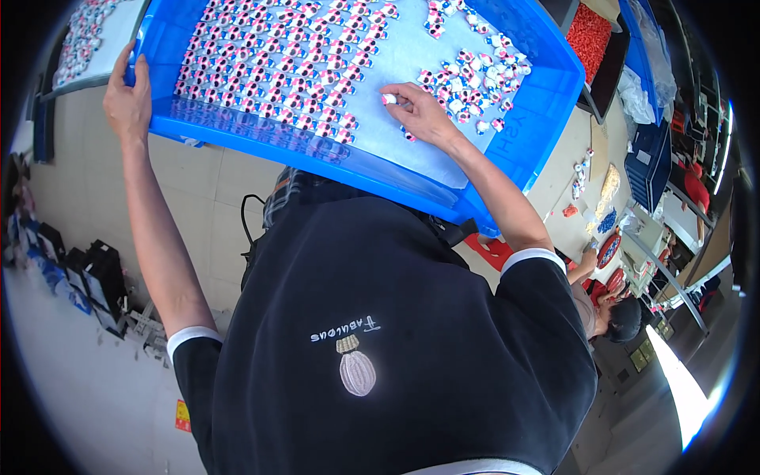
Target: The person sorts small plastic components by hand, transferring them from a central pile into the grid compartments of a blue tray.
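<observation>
A large blue plastic tray [261, 146] with a pale liner lies in front of me, tilted in the view. My left hand [129, 103] is closed on its left rim, gripping the tray. Many small pink, white and blue figurines with dark eye patches [269, 67] lie in slanting rows over the tray's left and middle. Loose figurines in a jumbled heap [475, 83] fill part of the right side. Between the two groups, my right hand [427, 119] pinches one small figurine [389, 99] between thumb and fingers, just above the liner.
Another tray of similar pieces [83, 39] stands at the upper left. To the right are a bin of small red pieces [588, 43] and clear plastic bags [633, 95]. Farther right, a person [613, 317] works at a table with small coloured parts [608, 220].
</observation>
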Tool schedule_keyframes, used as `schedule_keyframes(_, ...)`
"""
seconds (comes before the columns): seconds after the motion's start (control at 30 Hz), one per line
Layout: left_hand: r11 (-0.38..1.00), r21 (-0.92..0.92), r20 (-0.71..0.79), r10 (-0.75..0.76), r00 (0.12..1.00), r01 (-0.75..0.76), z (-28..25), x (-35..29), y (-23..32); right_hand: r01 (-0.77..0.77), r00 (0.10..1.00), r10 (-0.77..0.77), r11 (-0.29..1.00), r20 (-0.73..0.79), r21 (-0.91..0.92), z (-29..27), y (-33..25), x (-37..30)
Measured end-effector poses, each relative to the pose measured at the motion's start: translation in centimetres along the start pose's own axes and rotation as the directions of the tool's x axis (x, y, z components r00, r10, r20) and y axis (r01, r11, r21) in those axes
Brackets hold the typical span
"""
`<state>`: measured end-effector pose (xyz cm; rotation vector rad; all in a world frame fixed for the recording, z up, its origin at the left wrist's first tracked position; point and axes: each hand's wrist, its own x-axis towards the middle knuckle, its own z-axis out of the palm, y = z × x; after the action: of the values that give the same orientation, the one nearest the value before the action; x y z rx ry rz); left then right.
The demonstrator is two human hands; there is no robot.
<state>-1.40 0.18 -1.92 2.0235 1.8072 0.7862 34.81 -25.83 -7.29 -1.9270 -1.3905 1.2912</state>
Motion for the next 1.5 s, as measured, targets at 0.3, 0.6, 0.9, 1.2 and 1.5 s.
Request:
schedule_keyframes(0.3, 0.999, 0.043, 0.006, -0.023, 1.000, 0.023, -0.2, 0.2, 0.1, -0.133, 0.987, 0.154, 0.948, -0.051, 0.289, 3.4, 0.8, 1.1)
schedule_keyframes(0.6, 0.999, 0.037, -0.028, 0.037, 0.999, -0.036, 0.0, 0.2, -0.2, -0.221, 0.958, 0.278, 0.877, -0.074, 0.427, 4.1, -0.5, 0.8)
schedule_keyframes(0.9, 0.999, 0.045, 0.002, 0.010, 1.000, -0.010, -0.1, 0.2, -0.2, 0.108, 0.983, -0.121, 0.990, -0.136, -0.095, 3.6, -1.2, 0.1)
schedule_keyframes(1.2, 0.996, 0.004, -0.058, 0.088, 0.994, -0.088, 0.1, 0.1, -0.6, 0.071, 0.965, -0.116, 0.979, -0.234, -0.192, -1.1, 0.5, -2.0)
schedule_keyframes(1.5, 0.999, 0.047, 0.067, 0.021, 0.998, -0.024, 0.6, 1.0, -2.2, -0.101, 0.961, -0.095, 0.756, -0.261, -0.647, 0.7, 3.3, -4.0)
